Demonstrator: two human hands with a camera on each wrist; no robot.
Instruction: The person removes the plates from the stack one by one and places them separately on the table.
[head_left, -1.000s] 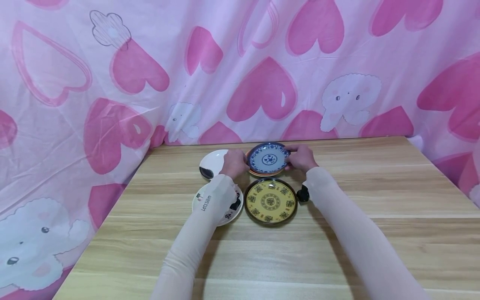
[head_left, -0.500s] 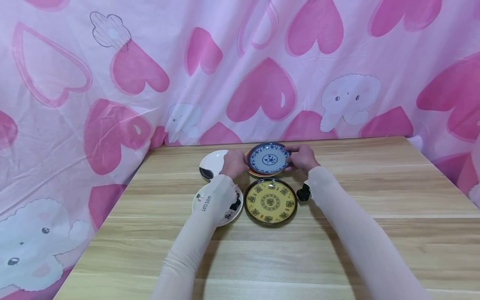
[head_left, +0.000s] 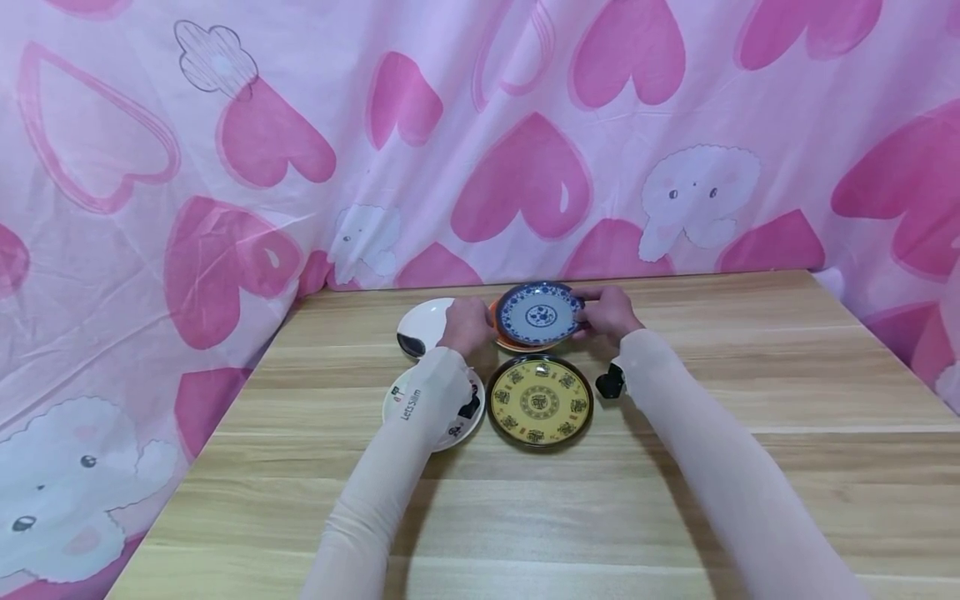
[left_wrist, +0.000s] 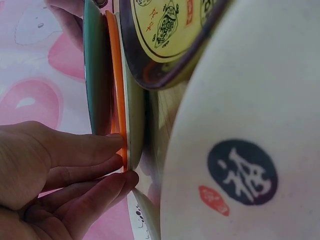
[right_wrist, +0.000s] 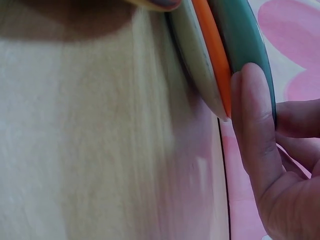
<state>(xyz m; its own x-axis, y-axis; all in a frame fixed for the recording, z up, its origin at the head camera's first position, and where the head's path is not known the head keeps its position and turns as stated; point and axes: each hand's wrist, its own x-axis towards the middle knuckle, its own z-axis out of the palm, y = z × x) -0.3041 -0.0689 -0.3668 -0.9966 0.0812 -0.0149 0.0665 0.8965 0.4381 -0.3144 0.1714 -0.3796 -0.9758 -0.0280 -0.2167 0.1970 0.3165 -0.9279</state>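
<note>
A blue-and-white patterned plate (head_left: 541, 315) is at the top of a stack at the back of the table. My right hand (head_left: 611, 314) pinches its right edge; in the right wrist view thumb and fingers of that hand (right_wrist: 280, 145) lie on either side of the greenish plate (right_wrist: 245, 40). Under it are an orange plate (right_wrist: 212, 47) and a pale plate (right_wrist: 192, 55). My left hand (head_left: 468, 325) is at the stack's left side; in the left wrist view its fingertips (left_wrist: 120, 145) pinch the edges of the orange plate (left_wrist: 118, 90) and the pale one (left_wrist: 134, 115).
A yellow plate with a dark rim (head_left: 540, 402) lies in front of the stack. To its left is a white plate with printed figures (head_left: 399, 398), partly behind my left sleeve. A white plate with a black patch (head_left: 426, 322) lies behind that. A pink heart-patterned curtain (head_left: 525, 167) hangs behind the table.
The blue-and-white plate has shifted slightly right with my right hand, and a little more orange shows at its left. My left hand keeps nearly the same place at the stack.
</note>
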